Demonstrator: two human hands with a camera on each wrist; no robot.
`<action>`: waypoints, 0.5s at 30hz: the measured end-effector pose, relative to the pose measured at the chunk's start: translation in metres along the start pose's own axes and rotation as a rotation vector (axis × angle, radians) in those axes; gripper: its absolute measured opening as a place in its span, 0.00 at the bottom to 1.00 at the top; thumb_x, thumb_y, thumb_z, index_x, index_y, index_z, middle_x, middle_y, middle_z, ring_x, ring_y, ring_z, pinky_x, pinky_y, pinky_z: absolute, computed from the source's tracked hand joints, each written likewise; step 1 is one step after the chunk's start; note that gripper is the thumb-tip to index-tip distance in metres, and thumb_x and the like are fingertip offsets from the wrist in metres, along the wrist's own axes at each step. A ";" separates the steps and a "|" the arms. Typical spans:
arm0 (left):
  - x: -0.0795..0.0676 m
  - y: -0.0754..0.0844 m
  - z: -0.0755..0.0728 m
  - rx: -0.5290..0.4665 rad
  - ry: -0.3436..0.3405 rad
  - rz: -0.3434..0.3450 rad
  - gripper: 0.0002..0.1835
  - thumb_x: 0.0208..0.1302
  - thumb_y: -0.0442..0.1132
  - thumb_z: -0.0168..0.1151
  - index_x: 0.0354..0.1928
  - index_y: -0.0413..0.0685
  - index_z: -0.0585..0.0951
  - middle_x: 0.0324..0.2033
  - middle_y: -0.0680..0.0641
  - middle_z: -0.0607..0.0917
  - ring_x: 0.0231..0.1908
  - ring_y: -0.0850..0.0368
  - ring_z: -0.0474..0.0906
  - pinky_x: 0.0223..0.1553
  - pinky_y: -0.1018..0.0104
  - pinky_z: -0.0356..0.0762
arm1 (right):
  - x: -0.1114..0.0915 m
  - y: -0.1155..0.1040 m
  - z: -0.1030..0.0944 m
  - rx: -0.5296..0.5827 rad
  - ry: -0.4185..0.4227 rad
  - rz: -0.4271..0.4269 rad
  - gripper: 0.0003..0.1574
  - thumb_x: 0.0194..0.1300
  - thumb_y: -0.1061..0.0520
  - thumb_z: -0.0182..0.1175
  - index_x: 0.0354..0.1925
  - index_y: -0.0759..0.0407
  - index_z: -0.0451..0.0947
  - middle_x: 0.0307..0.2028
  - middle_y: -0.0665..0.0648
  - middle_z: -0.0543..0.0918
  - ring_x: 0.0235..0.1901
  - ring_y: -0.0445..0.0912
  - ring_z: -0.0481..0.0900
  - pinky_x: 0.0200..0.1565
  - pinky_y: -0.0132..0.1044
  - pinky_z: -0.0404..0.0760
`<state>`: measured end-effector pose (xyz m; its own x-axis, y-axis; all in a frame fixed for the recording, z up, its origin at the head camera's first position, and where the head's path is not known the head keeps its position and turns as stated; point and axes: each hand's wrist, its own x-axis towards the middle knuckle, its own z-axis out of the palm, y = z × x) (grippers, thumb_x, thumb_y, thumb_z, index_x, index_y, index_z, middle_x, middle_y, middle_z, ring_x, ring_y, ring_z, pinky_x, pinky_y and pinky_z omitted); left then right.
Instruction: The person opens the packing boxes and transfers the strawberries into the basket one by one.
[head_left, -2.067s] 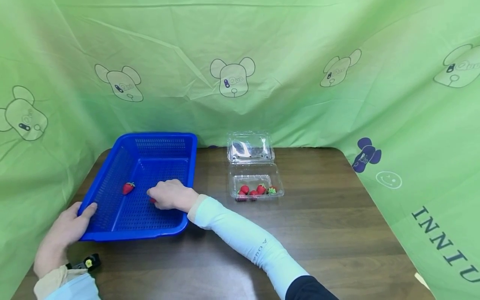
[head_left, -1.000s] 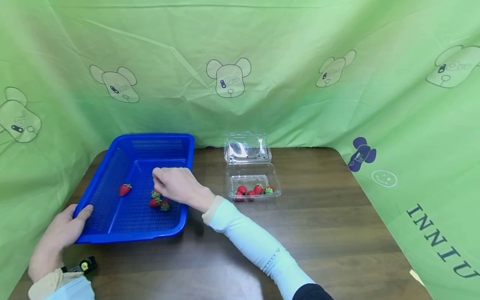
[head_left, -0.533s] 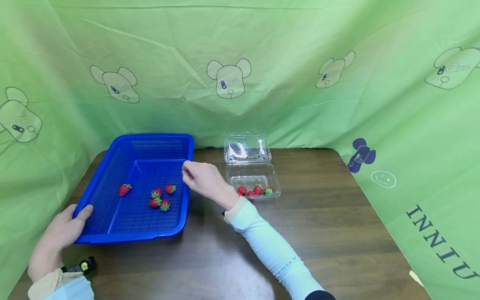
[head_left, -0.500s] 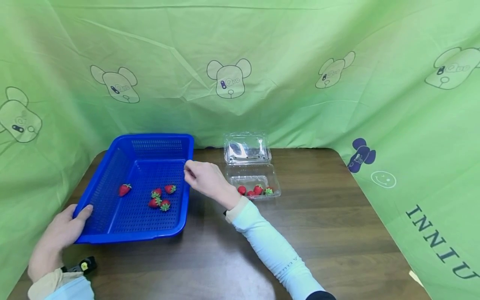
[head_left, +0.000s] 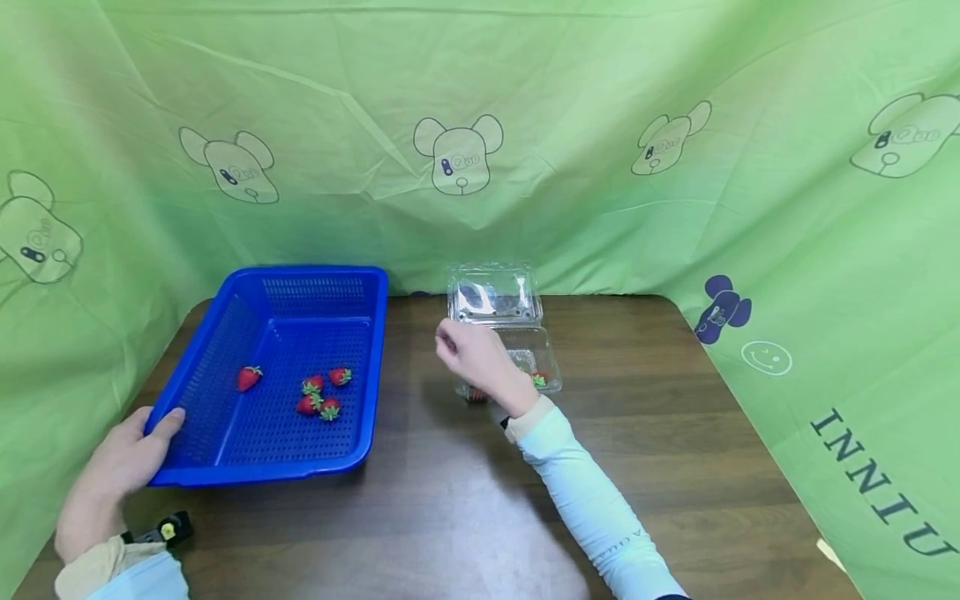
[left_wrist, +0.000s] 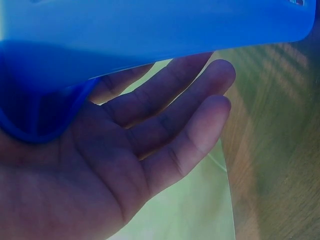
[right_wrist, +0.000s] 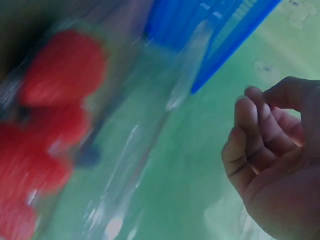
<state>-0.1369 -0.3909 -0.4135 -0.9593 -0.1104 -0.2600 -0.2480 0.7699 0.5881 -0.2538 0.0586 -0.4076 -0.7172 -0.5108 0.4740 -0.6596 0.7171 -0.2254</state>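
Observation:
My left hand (head_left: 123,458) holds the near-left corner of a blue plastic basket (head_left: 300,473), thumb over the rim and fingers beneath it in the left wrist view. Inside lie several strawberries (head_left: 250,378), most grouped toward the basket's right side. Over the left part of an opened clear clamshell box (head_left: 495,292) hovers my right hand (head_left: 476,354). Its fingers are loosely bent with the thumb against the index finger, and nothing shows between them in the right wrist view. Blurred red strawberries (right_wrist: 65,70) sit in the box there, while the hand hides most of them in the head view.
A brown wooden table (head_left: 427,500) carries both containers. Green cloth (head_left: 337,100) printed with bear heads stands behind and at the sides. The box's lid leans up toward the back cloth. A black wrist strap (head_left: 168,529) is on the left wrist.
My right hand has moved from inside the basket rightward to over the clear box. It has uncovered the strawberries on the basket's right side. My left hand keeps its hold on the rim.

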 end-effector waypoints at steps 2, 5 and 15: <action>0.000 0.000 0.000 0.000 0.009 0.003 0.35 0.77 0.56 0.32 0.58 0.23 0.64 0.43 0.25 0.78 0.37 0.46 0.77 0.35 0.62 0.68 | -0.005 0.008 -0.004 -0.022 -0.056 0.060 0.06 0.65 0.60 0.57 0.30 0.54 0.76 0.20 0.48 0.76 0.19 0.39 0.69 0.21 0.31 0.70; 0.000 0.000 -0.001 0.006 0.001 0.006 0.35 0.77 0.56 0.31 0.58 0.24 0.64 0.43 0.25 0.78 0.38 0.46 0.76 0.35 0.62 0.68 | -0.011 0.019 -0.010 -0.080 -0.209 0.169 0.07 0.65 0.57 0.57 0.29 0.51 0.74 0.21 0.48 0.75 0.22 0.42 0.72 0.23 0.38 0.72; 0.001 -0.002 0.001 0.023 0.013 0.021 0.34 0.77 0.55 0.32 0.58 0.23 0.63 0.46 0.21 0.75 0.42 0.35 0.75 0.37 0.59 0.66 | -0.022 0.034 -0.013 -0.119 -0.534 0.346 0.07 0.63 0.52 0.63 0.38 0.51 0.78 0.32 0.53 0.82 0.31 0.48 0.78 0.31 0.49 0.78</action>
<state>-0.1377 -0.3916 -0.4154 -0.9660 -0.1023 -0.2375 -0.2248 0.7861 0.5758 -0.2579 0.1003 -0.4142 -0.9173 -0.3844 -0.1043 -0.3628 0.9145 -0.1790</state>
